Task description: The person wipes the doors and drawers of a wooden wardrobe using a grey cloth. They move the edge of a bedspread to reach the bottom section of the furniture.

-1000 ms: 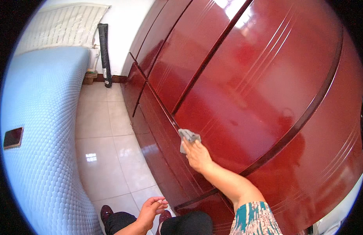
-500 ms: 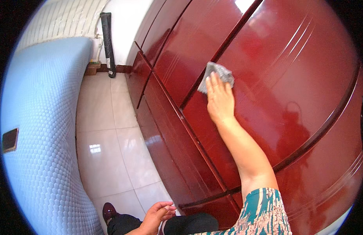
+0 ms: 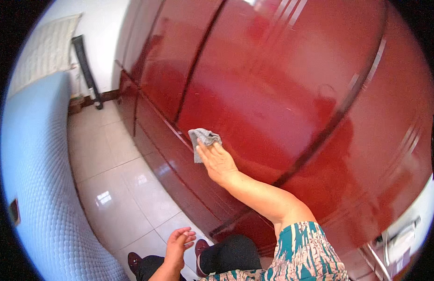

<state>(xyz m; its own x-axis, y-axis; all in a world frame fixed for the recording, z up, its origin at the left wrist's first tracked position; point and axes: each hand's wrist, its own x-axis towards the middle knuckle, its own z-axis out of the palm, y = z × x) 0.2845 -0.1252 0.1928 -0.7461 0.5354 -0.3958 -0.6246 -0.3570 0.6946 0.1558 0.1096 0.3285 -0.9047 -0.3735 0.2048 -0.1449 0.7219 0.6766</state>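
My right hand [image 3: 218,161] presses a small grey cloth [image 3: 203,140] flat against a glossy dark red wardrobe door [image 3: 273,84], near the door's lower edge beside a vertical seam. The fingers lie spread over the cloth. My left hand [image 3: 178,243] hangs low at the bottom of the view with its fingers apart and nothing in it, above my dark trousers and dark red shoes [image 3: 132,259].
A bed with a pale blue quilted cover [image 3: 34,187] runs along the left. Light glossy floor tiles [image 3: 118,187] lie between bed and wardrobe. A black upright object [image 3: 87,70] leans on the far white wall. A small dark device [image 3: 14,211] lies on the bed.
My right hand has slid the cloth back down the red door from higher up. The left hand has stayed low by my knees.
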